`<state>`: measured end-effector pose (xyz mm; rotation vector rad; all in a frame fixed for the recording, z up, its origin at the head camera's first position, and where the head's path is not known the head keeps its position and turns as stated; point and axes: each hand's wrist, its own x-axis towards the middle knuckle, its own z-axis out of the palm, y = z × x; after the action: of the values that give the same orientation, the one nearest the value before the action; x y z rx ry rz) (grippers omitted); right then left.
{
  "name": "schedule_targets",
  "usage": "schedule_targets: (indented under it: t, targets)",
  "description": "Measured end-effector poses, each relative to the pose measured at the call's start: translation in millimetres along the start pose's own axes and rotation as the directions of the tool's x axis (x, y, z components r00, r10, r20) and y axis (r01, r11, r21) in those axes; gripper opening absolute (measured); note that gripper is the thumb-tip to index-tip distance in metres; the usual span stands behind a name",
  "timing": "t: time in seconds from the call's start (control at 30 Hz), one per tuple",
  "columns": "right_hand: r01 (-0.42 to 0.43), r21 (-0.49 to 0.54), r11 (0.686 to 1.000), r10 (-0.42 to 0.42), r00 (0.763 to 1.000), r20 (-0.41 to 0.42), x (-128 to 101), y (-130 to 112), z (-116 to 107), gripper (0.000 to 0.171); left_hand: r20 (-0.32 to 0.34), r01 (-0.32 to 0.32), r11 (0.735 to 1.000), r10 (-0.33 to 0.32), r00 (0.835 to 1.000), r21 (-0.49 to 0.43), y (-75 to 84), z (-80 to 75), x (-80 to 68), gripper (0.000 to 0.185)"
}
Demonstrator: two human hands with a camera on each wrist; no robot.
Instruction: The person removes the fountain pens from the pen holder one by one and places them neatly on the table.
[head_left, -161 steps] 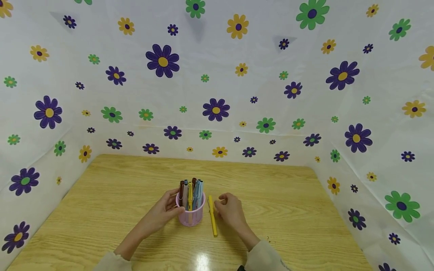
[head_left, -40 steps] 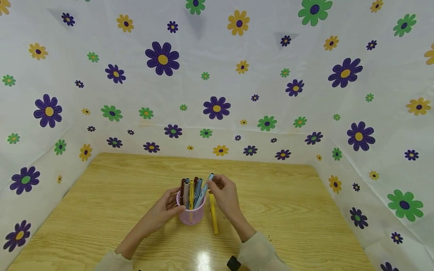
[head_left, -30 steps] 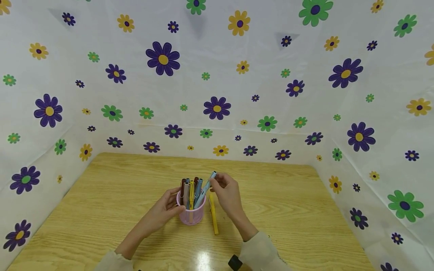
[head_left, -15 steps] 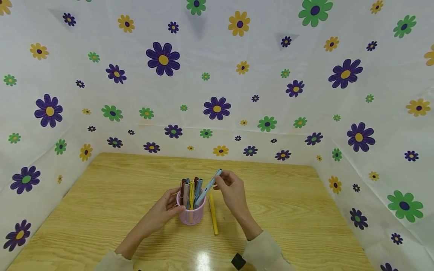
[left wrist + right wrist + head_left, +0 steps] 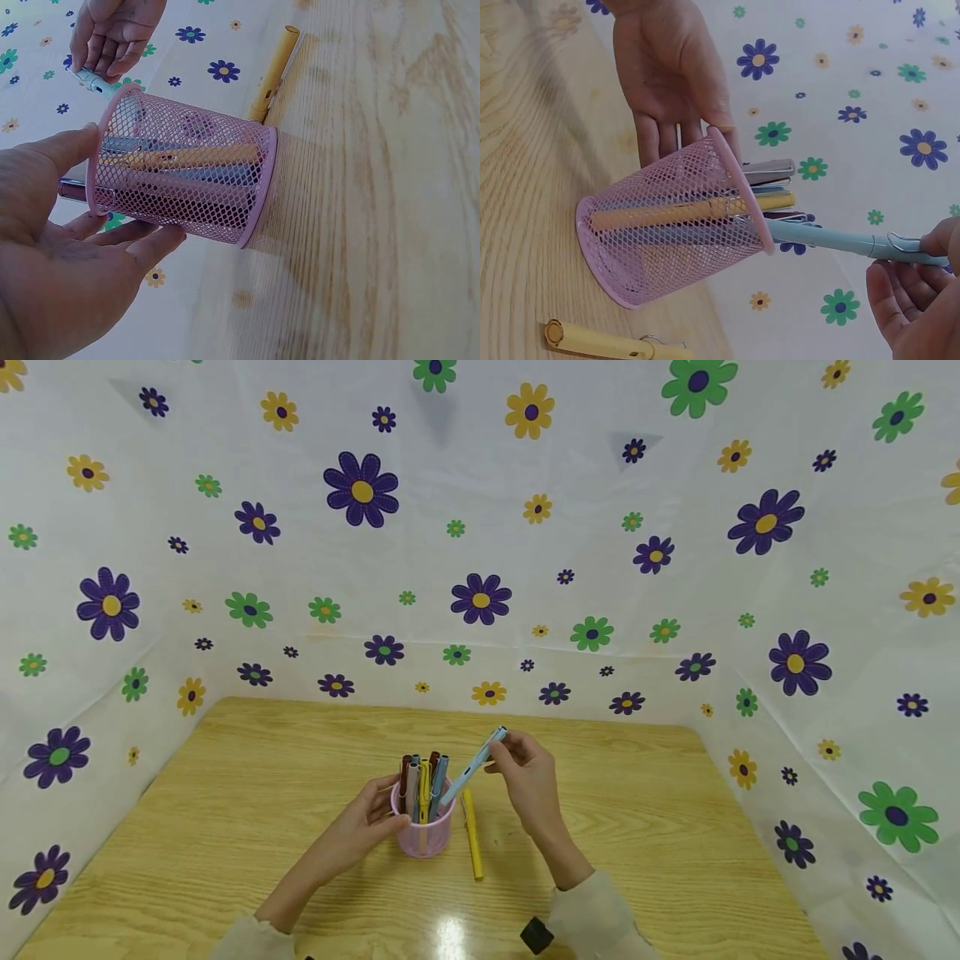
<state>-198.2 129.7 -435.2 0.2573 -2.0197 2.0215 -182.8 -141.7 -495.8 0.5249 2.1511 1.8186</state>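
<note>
My left hand (image 5: 362, 828) holds a pink mesh pen cup (image 5: 422, 845) by its side, thumb at the rim and fingers round the far side. Several capped pens stand in the cup, among them brown, grey, yellow and blue ones. To the right, my right hand (image 5: 531, 781) pinches a light blue pen (image 5: 471, 768) near its clip end between thumb and fingers. That pen slants up out of the cup, its lower end right at the rim, as the right wrist view also shows at the cup's mouth (image 5: 751, 191).
A yellow pen (image 5: 473, 843) lies on the wooden table (image 5: 300, 760) just right of the cup. White sheets (image 5: 480, 460) printed with flowers enclose the table at the back and both sides. A small black block (image 5: 536, 935) sits by the right sleeve.
My right hand, beside the yellow pen at first, took hold of the light blue pen and drew it up and to the right. The left hand has stayed on the cup.
</note>
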Motion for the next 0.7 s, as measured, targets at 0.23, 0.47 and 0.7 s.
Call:
schedule_targets:
  t: [0.23, 0.47, 0.7]
  targets:
    - [0.007, 0.030, 1.000, -0.006, 1.000, -0.024, 2.6, -5.3, -5.7, 0.018, -0.001, -0.008, 1.000, 0.008, 1.000, -0.007, 0.9, 0.2, 0.0, 0.076]
    - [0.005, 0.015, 1.000, -0.005, 0.999, -0.036, 4.2, -10.8, -13.5, 0.023, -0.003, -0.007, 1.000, 0.007, 1.000, -0.014, 1.5, 0.4, -0.4, 0.075]
    - [-0.003, 0.004, 1.000, 0.003, 0.998, -0.055, 4.8, -15.3, -26.2, 0.021, -0.001, -0.007, 1.000, 0.007, 1.000, -0.013, 2.2, 1.1, -0.4, 0.076]
